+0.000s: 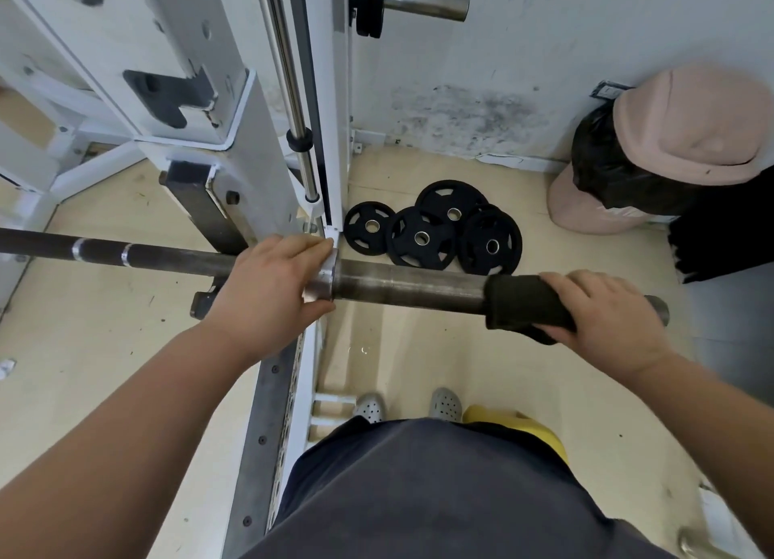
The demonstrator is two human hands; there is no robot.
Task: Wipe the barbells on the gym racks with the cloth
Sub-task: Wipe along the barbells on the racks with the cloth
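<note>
A barbell [410,284] lies level across the white rack [234,110], its thick steel sleeve pointing right. My left hand [272,284] grips the bar at the collar where the sleeve begins. A dark cloth [523,301] is wrapped around the sleeve near its right end. My right hand [607,311] closes over that cloth and the sleeve. Past my right hand the tip of the sleeve sticks out.
Several black weight plates [435,233] lie flat on the floor beyond the bar. A pink bin with a black bag [653,152] stands at the right wall. A second bar end with plates [423,3] juts out at the top. The rack's base rail [268,412] runs by my feet.
</note>
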